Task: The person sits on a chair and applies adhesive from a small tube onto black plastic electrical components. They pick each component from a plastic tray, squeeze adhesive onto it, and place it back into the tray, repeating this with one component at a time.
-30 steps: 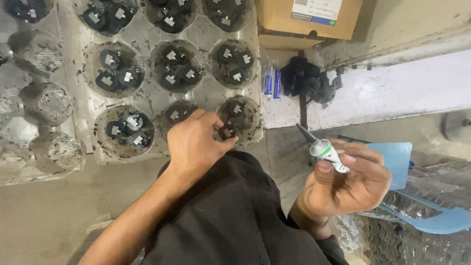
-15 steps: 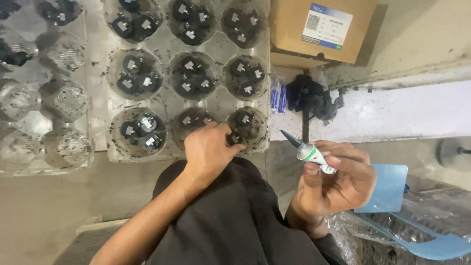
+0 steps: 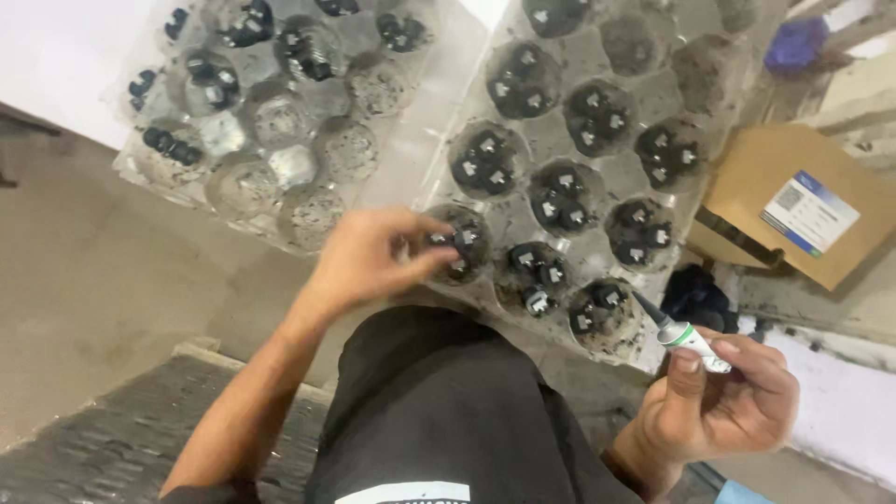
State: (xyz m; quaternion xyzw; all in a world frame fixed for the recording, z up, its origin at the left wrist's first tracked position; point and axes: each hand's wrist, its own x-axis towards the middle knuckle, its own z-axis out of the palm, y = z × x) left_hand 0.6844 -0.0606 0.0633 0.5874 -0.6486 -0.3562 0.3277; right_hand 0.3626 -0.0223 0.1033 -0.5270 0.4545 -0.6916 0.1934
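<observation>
From where I stand, the left hand (image 3: 373, 257) reaches out to the clear moulded tray (image 3: 537, 154) and has its fingers (image 3: 425, 266) pinched around one of the small black parts (image 3: 457, 245) in the cup at the tray's 7 o'clock corner — thumb below, fingertips above, closed on it but not deeply. The right hand (image 3: 714, 411) sits down at 4 o'clock of the view, wrapped shut around a small white applicator tube (image 3: 686, 338) with a green collar and a dark pointed nozzle aimed up toward 10 o'clock, its tip just beside the nearest filled cup. The risk I see is in that light pinch: the parts lie crowded several to a cup, so lifting one could drag a neighbour out or let the held piece slip and drop onto the dark lap below. The thin tray looks flexible, and pressing on its edge might tip it and scatter the cups' contents. The nozzle hovers close to the tray — a careless squeeze could drip onto parts or fingers. A second, mostly emptied tray (image 3: 271, 131) lies at 10 o'clock, and a cardboard box (image 3: 793, 201) at 2 o'clock, both well apart from the hands.
</observation>
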